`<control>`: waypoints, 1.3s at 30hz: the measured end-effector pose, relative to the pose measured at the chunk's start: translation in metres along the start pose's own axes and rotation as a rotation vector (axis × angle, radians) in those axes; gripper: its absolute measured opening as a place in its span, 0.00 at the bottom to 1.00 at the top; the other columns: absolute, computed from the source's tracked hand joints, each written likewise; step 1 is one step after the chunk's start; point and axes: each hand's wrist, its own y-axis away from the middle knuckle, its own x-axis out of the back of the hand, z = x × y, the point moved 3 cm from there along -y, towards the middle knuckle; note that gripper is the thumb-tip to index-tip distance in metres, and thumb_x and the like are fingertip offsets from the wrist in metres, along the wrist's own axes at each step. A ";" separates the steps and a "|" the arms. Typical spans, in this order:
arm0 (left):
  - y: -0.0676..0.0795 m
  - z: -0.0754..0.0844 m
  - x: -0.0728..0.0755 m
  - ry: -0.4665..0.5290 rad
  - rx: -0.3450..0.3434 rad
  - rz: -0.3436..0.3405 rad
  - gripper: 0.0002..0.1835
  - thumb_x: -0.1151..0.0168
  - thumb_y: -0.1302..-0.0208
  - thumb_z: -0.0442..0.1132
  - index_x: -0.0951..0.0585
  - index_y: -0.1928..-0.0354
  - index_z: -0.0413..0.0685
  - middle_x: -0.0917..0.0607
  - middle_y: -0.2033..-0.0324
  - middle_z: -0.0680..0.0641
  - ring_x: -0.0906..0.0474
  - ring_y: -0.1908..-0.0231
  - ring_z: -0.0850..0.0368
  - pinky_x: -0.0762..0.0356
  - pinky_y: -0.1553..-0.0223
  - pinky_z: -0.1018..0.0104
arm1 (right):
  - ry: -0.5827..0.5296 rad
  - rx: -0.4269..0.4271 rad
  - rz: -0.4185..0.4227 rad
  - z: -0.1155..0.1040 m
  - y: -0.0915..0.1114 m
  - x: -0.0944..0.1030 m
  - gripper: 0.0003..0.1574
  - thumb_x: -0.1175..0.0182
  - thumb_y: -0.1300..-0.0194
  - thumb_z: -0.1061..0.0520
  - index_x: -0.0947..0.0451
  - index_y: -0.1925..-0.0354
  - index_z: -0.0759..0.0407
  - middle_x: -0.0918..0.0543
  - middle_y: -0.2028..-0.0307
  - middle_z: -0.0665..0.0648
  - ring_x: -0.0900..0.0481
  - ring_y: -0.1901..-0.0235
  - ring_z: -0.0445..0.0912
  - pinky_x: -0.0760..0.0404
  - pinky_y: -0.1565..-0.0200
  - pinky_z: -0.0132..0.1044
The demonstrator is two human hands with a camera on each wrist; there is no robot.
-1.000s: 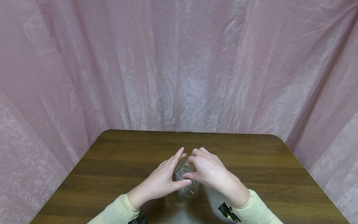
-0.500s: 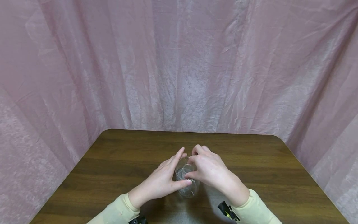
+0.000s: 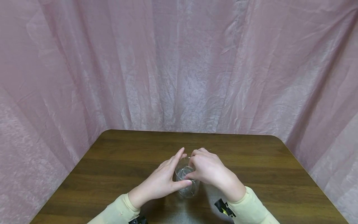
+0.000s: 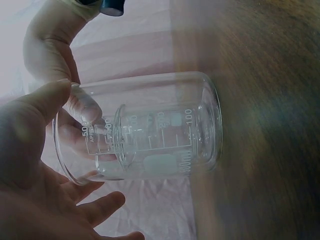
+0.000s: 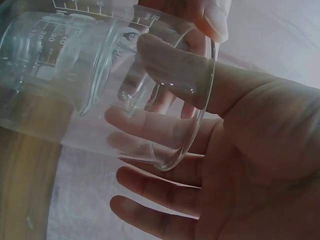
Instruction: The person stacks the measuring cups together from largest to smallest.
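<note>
A large clear glass beaker (image 3: 188, 190) with white graduations stands upright on the table. A smaller graduated beaker (image 4: 145, 137) sits inside it, low down. My left hand (image 3: 165, 179) holds the large beaker at its rim, thumb on the near side and fingers stretched along the left and far side. My right hand (image 3: 208, 166) reaches over the rim from the right. In the right wrist view its thumb (image 5: 175, 72) and some fingertips show through the glass, spread apart near the small beaker's rim. Whether they touch the small beaker is hard to see.
The brown wooden table (image 3: 126, 149) has rounded far corners. Behind it and at both sides hangs a pink velvet curtain (image 3: 179, 68). A dark wrist device (image 3: 225, 207) is at the right sleeve, close above the tabletop.
My right hand has dipped slightly, its fingers reaching a little deeper into the large beaker, and its forearm has shifted slightly left. My left hand and the large beaker have stayed put.
</note>
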 end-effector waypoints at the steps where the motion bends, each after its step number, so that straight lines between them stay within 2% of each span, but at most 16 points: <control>1: 0.000 0.000 0.000 0.001 0.001 -0.001 0.61 0.26 0.28 0.64 0.54 0.09 0.57 0.30 0.19 0.51 0.33 0.21 0.42 0.38 0.24 0.33 | 0.001 0.000 -0.007 0.000 0.000 0.000 0.19 0.12 0.49 0.41 0.09 0.69 0.49 0.18 0.63 0.43 0.20 0.52 0.47 0.15 0.57 0.47; 15: 0.000 0.002 0.001 0.004 -0.002 0.001 0.61 0.25 0.29 0.63 0.53 0.09 0.55 0.29 0.19 0.50 0.33 0.21 0.43 0.37 0.23 0.33 | 0.081 0.013 -0.024 -0.003 -0.007 -0.002 0.22 0.12 0.51 0.40 0.15 0.79 0.46 0.20 0.68 0.44 0.22 0.60 0.48 0.17 0.64 0.46; 27: 0.000 0.002 0.001 0.009 -0.003 -0.001 0.61 0.25 0.29 0.61 0.53 0.09 0.54 0.29 0.19 0.49 0.33 0.21 0.43 0.38 0.23 0.33 | 0.132 -0.041 -0.068 -0.006 -0.012 -0.006 0.23 0.12 0.51 0.39 0.16 0.79 0.46 0.21 0.68 0.45 0.21 0.59 0.49 0.16 0.62 0.47; 39: 0.000 0.002 0.001 0.010 0.004 -0.005 0.61 0.26 0.28 0.63 0.53 0.09 0.54 0.29 0.19 0.49 0.33 0.21 0.43 0.38 0.23 0.33 | 0.135 -0.033 -0.059 -0.006 -0.012 -0.006 0.24 0.12 0.51 0.39 0.17 0.79 0.45 0.20 0.69 0.45 0.21 0.60 0.49 0.16 0.63 0.48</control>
